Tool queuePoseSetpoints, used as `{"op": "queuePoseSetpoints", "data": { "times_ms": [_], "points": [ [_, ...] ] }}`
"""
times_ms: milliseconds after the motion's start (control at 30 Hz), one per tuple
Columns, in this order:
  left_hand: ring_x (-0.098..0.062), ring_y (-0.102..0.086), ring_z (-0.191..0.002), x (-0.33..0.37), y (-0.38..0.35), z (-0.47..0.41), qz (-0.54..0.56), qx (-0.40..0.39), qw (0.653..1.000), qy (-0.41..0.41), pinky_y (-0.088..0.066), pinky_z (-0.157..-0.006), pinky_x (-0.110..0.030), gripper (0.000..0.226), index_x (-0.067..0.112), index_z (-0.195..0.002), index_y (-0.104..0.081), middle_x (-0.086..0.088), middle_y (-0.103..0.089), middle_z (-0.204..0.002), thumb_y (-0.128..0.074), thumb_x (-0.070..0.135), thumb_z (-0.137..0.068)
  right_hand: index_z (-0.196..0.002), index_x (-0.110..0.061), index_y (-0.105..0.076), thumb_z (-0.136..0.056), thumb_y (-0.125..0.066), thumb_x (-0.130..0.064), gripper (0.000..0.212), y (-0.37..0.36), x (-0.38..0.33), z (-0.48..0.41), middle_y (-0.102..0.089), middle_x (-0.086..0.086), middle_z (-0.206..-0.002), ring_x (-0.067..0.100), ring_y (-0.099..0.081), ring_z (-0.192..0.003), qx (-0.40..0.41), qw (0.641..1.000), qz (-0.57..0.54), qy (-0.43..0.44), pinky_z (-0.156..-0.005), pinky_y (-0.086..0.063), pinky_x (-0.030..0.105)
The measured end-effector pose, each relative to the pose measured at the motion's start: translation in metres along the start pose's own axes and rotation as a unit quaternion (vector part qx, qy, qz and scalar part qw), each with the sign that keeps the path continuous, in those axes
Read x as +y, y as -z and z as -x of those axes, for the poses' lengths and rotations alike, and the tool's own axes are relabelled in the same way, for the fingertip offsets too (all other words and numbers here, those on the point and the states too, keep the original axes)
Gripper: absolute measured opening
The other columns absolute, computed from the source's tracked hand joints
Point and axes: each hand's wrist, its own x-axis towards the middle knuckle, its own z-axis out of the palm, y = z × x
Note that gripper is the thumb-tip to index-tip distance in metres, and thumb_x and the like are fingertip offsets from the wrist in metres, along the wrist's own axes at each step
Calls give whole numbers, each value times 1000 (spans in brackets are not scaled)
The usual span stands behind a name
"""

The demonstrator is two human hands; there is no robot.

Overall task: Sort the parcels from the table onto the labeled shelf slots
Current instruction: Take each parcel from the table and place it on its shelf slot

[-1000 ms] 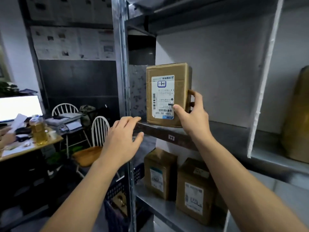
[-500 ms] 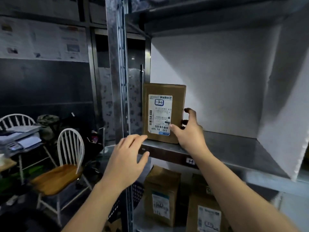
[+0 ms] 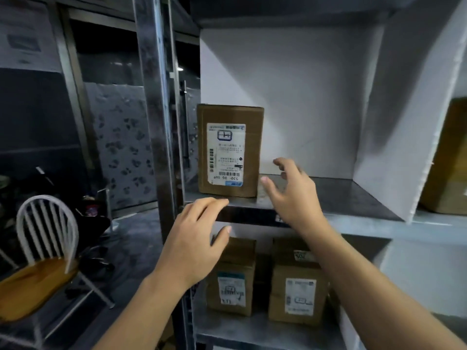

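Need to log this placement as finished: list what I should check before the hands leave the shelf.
1. Parcel stands upright on the shelf: ok.
2. Parcel's base lies wholly behind the shelf's front edge: ok.
3. Right hand holds nothing, fingers relaxed beside the parcel: ok.
4. Left hand holds nothing, open in front of the shelf edge: ok.
5. Slot tag matches the parcel's label: cannot tell, the right wrist hides most of the tag.
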Motion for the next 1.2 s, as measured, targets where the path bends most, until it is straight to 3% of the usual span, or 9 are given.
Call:
{"op": "queuePoseSetpoints", "data": {
  "times_ms": [67,167,367,467,633,767,900,1100,1200],
  "points": [
    [0,-37,-125,12,-9,0,23,-10,1000,-19,-29,-104,-19,48,24,-137,-50,11,-49,-132,-61,32,-91,-139,-22,-50,-97,-59,-38,46,14,14,19,-52,0,-140,19,-50,-127,12,997,59,47,-99,-43,30],
    [0,-36,-126,40,-30,-4,57,-30,996,-56,-30,-105,-21,48,26,-137,-49,12,-48,-133,-56,37,-91,-132,-15,-57,-96,-56,-40,44,42,43,48,-55,4,-135,23,-53,-122,38,984,146,96,-97,-50,37],
    [-6,-42,-123,132,-92,-9,133,-77,978,-143,-33,-105,-23,45,26,-135,-51,11,-49,-131,-58,36,-92,-128,-13,-60,-95,-52,-37,42,128,110,112,-63,7,-122,30,-61,-104,71,951,291,76,-79,-56,41],
    [-11,-47,-118,194,-133,-6,172,-104,963,-179,-37,-104,-27,47,22,-133,-53,7,-52,-128,-56,36,-88,-126,-12,-60,-94,-49,-39,43,186,147,151,-63,8,-120,34,-62,-97,68,934,352,18,-75,-56,43],
    [-15,-47,-117,322,-207,9,205,-162,934,-243,-35,-100,-26,46,23,-134,-53,3,-53,-128,-58,34,-90,-128,-17,-57,-93,-46,-45,46,301,207,233,-61,10,-127,35,-61,-106,49,883,454,-105,-80,-55,48],
    [-21,-53,-109,425,-257,31,213,-195,914,-285,-45,-92,-35,49,24,-128,-57,4,-57,-122,-43,43,-85,-123,-19,-59,-89,-46,-45,44,379,245,298,-64,9,-119,35,-64,-102,43,839,508,-189,-75,-56,44],
    [-22,-54,-106,546,-300,67,225,-236,880,-345,-48,-91,-38,50,24,-127,-55,4,-57,-121,-41,44,-84,-120,-20,-60,-87,-46,-46,44,469,285,379,-64,6,-110,33,-64,-94,28,779,558,-285,-69,-51,39],
    [-25,-54,-110,685,-344,119,242,-286,832,-408,-44,-92,-39,51,23,-129,-55,2,-57,-123,-45,43,-84,-134,-24,-50,-96,-46,-48,46,568,313,476,-58,4,-128,30,-58,-112,17,727,570,-382,-84,-51,42],
    [-24,-51,-116,739,-357,136,246,-305,806,-443,-41,-97,-38,50,25,-134,-51,2,-54,-127,-45,44,-88,-133,-25,-50,-96,-41,-52,47,603,326,513,-57,3,-129,29,-57,-113,19,704,571,-423,-82,-49,39]
  ]
}}
